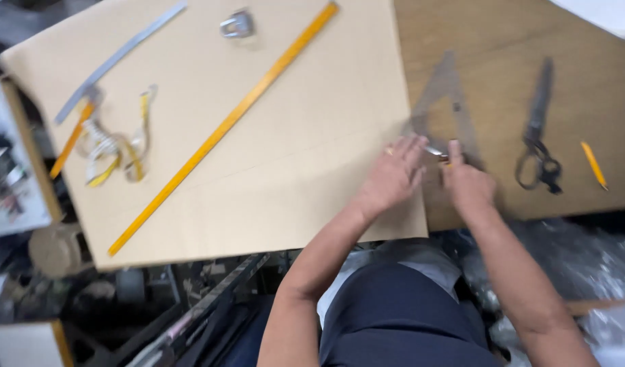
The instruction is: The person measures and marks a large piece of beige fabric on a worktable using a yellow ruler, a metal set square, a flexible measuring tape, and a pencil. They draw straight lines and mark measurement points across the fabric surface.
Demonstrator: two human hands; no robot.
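My left hand [394, 173] lies flat with fingers spread on the right edge of a large tan paper sheet [258, 129]. Just to its right, my right hand [467, 183] pinches a small silver tool [436, 153], perhaps a pen or cutter, with its tip between the two hands. Both hands rest over the lower part of a clear plastic set square [445, 102] that lies across the sheet's edge and the wooden table [503, 54]. The picture is blurred.
A long yellow ruler [224, 126] lies diagonally on the sheet. A coiled tape measure [115, 146], a grey metal ruler [119, 58] and a small metal object [236, 25] sit at the left and top. Black scissors [538, 129] and a yellow pencil [593, 164] lie to the right.
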